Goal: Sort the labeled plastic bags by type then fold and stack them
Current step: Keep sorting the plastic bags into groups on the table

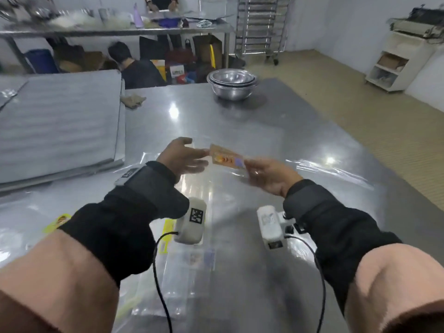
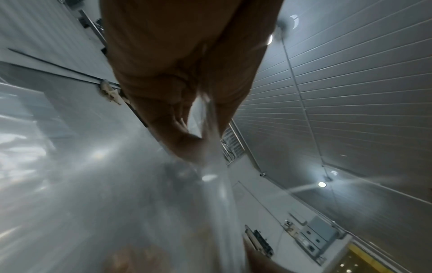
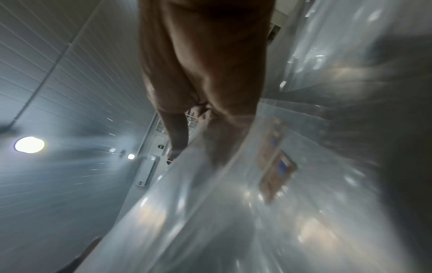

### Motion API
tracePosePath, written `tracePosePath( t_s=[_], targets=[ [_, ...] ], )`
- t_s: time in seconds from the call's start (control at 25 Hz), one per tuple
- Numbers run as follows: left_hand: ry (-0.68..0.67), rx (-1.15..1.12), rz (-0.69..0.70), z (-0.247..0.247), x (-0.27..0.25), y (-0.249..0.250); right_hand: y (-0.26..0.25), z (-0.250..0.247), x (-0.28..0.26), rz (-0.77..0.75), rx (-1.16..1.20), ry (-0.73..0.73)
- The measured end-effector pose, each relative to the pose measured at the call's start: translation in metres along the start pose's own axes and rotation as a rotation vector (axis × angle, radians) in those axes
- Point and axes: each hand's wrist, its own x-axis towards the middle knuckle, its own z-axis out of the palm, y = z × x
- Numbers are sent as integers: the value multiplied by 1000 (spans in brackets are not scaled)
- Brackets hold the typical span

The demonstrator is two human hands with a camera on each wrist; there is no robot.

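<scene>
I hold a clear plastic bag with an orange label point(image 1: 225, 156) in the air above the steel table point(image 1: 276, 131). My left hand point(image 1: 198, 150) pinches the bag's left side between thumb and fingers; in the left wrist view the film point(image 2: 217, 184) runs out from between the fingers point(image 2: 182, 133). At the label's right end, my right hand point(image 1: 248, 165) pinches the bag, and the label point(image 3: 278, 166) shows blurred beside the fingers point(image 3: 177, 136). Bags with yellow labels point(image 1: 60, 219) lie flat at the near left. A flat pile of clear bags point(image 1: 192, 260) lies near me under my wrists.
Stacked steel bowls point(image 1: 231, 84) stand at the table's far end, with a crumpled cloth point(image 1: 133, 100) to their left. A big pile of grey sheets point(image 1: 60, 126) fills the left side. More clear film point(image 1: 324, 169) lies at the right. A person point(image 1: 134, 68) crouches beyond the table.
</scene>
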Motion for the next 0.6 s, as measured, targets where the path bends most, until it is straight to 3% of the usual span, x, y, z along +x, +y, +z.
tracePosePath(
  t_s=[0.08, 0.24, 0.32, 0.36, 0.44, 0.52, 0.6],
  targets=[
    [-23, 13, 11, 11, 19, 18, -27, -3, 16, -114, -51, 40],
    [-26, -45, 221, 26, 62, 46, -84, -17, 37, -496, -144, 6],
    [15, -54, 252, 35, 85, 39, -94, -33, 45, -609, -198, 52],
    [31, -45, 217, 40, 95, 28, -88, -42, 53, -591, -241, 146],
    [29, -20, 47, 53, 113, -3, -58, -63, 74, -416, -277, 373],
    [16, -17, -130, 64, 124, -34, -23, -82, 97, -221, -281, 523],
    [10, 55, -200, 72, 134, -57, -3, -99, 117, -131, -452, 628]
  ],
)
